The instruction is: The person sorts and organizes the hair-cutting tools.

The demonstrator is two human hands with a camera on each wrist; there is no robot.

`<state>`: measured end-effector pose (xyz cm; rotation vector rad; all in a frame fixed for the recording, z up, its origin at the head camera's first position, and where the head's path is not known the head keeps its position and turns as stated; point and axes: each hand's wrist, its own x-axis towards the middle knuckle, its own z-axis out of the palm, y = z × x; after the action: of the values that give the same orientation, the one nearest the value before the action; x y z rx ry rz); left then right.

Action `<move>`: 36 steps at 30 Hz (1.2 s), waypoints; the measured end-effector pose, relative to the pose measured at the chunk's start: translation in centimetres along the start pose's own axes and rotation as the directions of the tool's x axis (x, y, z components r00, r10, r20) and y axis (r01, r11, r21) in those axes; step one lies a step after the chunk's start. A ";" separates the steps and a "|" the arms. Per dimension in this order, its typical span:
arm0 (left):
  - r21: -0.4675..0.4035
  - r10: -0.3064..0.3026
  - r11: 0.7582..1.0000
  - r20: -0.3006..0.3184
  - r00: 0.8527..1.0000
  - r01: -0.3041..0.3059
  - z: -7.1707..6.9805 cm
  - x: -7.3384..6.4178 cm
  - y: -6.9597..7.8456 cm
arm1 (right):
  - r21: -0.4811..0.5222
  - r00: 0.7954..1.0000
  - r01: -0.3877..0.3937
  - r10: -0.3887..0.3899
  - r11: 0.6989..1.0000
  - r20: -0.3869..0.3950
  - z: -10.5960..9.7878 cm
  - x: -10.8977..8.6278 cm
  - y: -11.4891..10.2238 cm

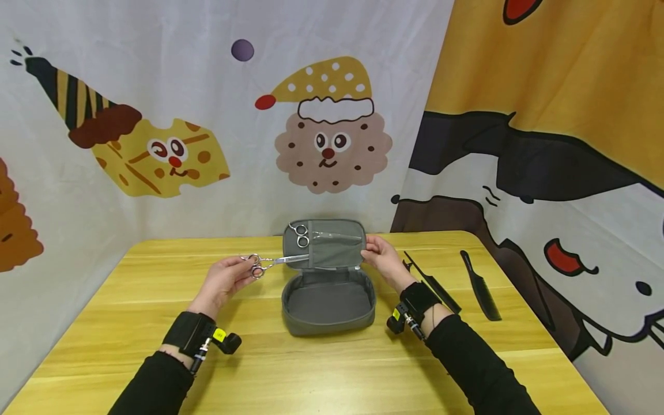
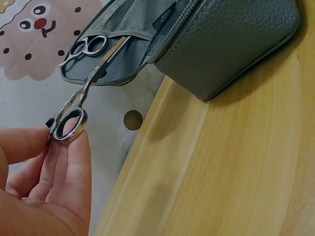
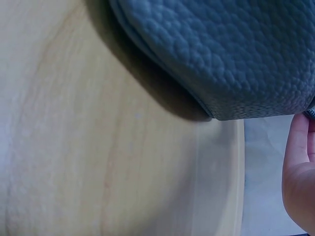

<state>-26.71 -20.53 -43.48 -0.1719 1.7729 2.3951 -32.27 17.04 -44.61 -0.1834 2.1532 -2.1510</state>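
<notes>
Left of the grey leather-textured zip case (image 1: 329,326), your left hand (image 1: 225,279) pinches the silver metal scissors (image 1: 293,259) by the rings; blades reach its mesh pocket (image 1: 337,254). Your right hand (image 1: 385,257) pinches its lid (image 1: 289,246). Crooked blades may snag the mesh; a released lid may fall.

In the left wrist view, top center, the mesh pocket (image 2: 140,18) covers the blades of the second scissors (image 2: 87,48) (the dark tag (image 2: 164,16) alongside is illegible); the right wrist view's right edge crops the right hand (image 3: 299,182).
</notes>
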 end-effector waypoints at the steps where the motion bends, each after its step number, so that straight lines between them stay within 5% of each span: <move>1: -0.002 0.000 1.000 0.000 1.000 0.000 0.0 0.1 0.0 | 0.001 1.000 -0.001 0.001 1.000 -0.001 0.0 0.0 0.0; 18: 0.078 0.084 0.994 -0.084 0.993 -0.077 1.1 0.5 -0.7 | 0.015 1.000 0.000 0.001 1.000 -0.014 -0.1 -0.1 0.1; 26: 0.204 0.148 0.972 -0.135 0.980 -0.119 2.3 0.8 -0.9 | 0.011 1.000 0.002 -0.002 1.000 -0.025 0.2 -0.3 0.1; 36: 0.199 0.191 0.967 -0.136 0.972 -0.162 3.5 1.2 -1.3 | 0.014 1.000 0.021 -0.021 1.000 -0.023 0.2 -0.4 0.2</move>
<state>-27.58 -16.68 -43.92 -0.1877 2.1562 2.3707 -31.87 16.89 -44.79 -0.1819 2.1578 -2.1897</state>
